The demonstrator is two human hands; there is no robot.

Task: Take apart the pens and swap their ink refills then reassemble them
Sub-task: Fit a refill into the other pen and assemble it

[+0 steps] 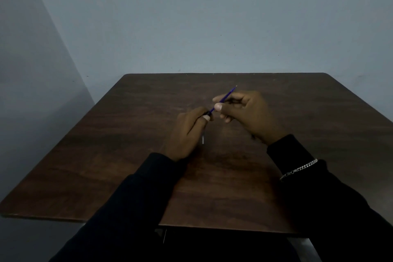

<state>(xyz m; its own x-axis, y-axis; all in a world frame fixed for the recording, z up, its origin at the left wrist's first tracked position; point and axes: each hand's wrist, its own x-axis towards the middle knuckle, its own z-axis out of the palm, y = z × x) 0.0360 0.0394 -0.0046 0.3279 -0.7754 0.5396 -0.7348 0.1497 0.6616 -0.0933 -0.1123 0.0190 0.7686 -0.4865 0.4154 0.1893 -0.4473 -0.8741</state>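
The right hand (248,112) pinches a thin, straight blue ink refill (229,92) between thumb and forefinger, its other fingers loosely curled. The refill's pale tip juts up past those fingertips. Its lower end meets a dark pen barrel (207,113), which the left hand (187,134) grips with fingers curled tight. Beneath both hands lies a dark, wood-grain table (234,198).

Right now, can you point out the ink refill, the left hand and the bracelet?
Ink refill (230,91): head view, bare blue shaft beyond the fingers.
Left hand (187,134): head view, back of the hand.
Bracelet (299,168): head view, middle chain links.
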